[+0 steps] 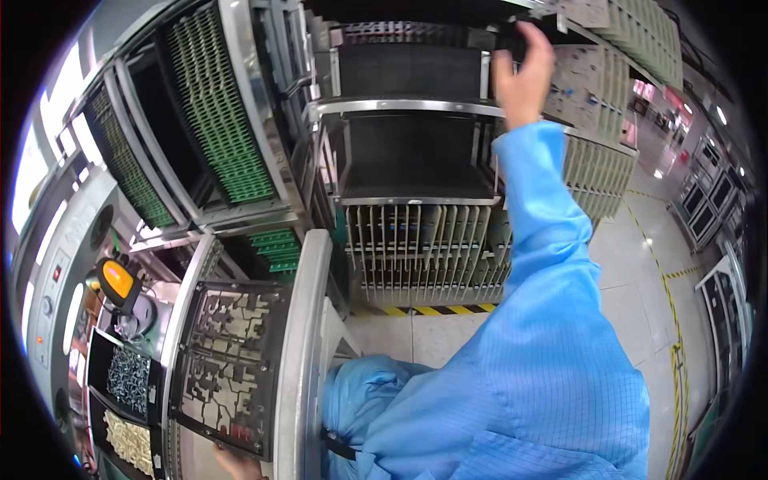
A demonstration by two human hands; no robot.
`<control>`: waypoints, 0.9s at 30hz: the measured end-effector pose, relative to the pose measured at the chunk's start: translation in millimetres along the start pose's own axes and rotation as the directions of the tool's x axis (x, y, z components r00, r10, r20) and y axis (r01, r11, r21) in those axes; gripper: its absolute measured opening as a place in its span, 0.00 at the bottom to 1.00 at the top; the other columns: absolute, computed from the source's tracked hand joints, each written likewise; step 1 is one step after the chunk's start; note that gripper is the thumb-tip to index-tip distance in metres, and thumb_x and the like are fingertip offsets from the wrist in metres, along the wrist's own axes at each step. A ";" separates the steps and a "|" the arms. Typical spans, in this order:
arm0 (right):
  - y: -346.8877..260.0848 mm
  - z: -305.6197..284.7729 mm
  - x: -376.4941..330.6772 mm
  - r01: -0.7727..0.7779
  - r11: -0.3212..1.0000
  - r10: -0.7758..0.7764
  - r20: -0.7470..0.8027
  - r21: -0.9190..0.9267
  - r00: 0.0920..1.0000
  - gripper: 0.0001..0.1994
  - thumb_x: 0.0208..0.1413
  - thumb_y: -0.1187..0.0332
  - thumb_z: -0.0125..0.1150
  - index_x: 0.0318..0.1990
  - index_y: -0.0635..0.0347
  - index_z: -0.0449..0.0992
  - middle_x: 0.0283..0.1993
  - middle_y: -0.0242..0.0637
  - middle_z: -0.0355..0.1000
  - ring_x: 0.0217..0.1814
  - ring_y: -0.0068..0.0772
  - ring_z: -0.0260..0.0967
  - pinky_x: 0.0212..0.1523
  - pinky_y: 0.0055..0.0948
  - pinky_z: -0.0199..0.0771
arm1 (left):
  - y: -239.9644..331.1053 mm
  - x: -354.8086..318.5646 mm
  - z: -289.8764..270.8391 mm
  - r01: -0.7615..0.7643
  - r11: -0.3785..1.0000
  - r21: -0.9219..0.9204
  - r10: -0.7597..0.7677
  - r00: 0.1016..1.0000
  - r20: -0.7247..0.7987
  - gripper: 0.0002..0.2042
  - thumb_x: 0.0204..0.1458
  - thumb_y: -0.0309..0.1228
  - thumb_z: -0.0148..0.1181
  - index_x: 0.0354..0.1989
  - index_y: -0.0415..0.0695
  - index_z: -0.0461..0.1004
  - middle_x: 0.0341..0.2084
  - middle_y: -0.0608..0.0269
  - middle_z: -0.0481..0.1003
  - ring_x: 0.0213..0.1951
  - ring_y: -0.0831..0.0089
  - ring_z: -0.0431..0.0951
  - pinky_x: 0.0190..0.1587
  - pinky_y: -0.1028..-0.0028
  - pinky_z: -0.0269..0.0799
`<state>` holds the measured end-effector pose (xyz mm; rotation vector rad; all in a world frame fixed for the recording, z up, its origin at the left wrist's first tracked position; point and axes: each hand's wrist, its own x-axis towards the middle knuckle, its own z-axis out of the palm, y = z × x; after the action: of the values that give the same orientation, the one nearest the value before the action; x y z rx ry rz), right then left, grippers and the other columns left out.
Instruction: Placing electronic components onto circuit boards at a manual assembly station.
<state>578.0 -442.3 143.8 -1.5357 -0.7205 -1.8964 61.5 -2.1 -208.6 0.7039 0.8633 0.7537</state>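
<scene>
My right arm, in a blue gridded sleeve, reaches up to the cart. There my right hand [524,80] has its thumb and forefinger curled around a dark part at the top shelf's right end, whose kind I cannot make out. At the lower left, my left hand [238,464] is at the near edge of a black flat fixture [276,360], its fingers mostly hidden. Pale irregular plates or boards [228,352] with dark gaps fill that fixture. It lies between two metal rails [302,336].
Ahead stands a cart with black shelves [412,152] and upright boards [424,248]. Racks of green boards [216,104] rise at left. Bins hold screws [128,380] and cream parts [128,440], near a yellow-black handheld device [117,278]. Floor tape [432,310] runs below the cart.
</scene>
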 end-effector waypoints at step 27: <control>289.5 -232.4 40.1 -0.433 0.787 0.495 0.031 -0.440 0.869 0.16 0.57 0.60 0.47 0.48 0.58 0.72 0.44 0.51 0.72 0.48 0.56 0.67 0.47 0.40 0.66 | 6.1 -30.4 20.0 -0.057 0.998 -0.005 0.056 0.992 -0.112 0.15 0.54 0.46 0.43 0.30 0.46 0.63 0.26 0.57 0.70 0.28 0.65 0.73 0.30 0.65 0.72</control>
<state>629.3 -812.1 152.8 -1.9155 0.0490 -1.6263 63.5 -27.9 -182.3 0.6860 0.9442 0.8531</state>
